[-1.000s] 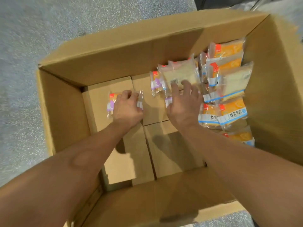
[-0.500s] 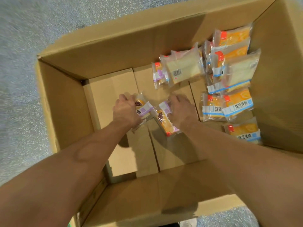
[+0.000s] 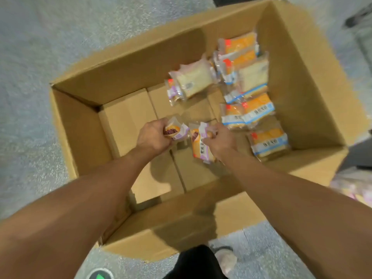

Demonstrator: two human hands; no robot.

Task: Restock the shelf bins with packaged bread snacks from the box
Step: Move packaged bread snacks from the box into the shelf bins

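A big open cardboard box (image 3: pixel 84 137) stands on the floor below me. My left hand (image 3: pixel 154 137) grips a purple-banded bread snack pack (image 3: pixel 177 130) above the box's floor. My right hand (image 3: pixel 218 140) grips a second purple-banded pack (image 3: pixel 198 146) just to the right of it. Several more packs lie in the box's right half: a pale sandwich pack (image 3: pixel 194 79) and orange blue-banded packs (image 3: pixel 257 109). No shelf bins are in view.
The box's bottom flaps (image 3: pixel 128 117) show bare on the left. Speckled grey floor (image 3: pixel 40 57) surrounds the box. My dark trouser leg (image 3: pixel 197 262) and shoe (image 3: pixel 226 258) are by the near wall. Pale packs (image 3: pixel 358 188) blur at the right edge.
Both hands reached down to packs a second ago, closed on one each, and have since drawn back towards me and lifted. The camera has pulled back from the box.
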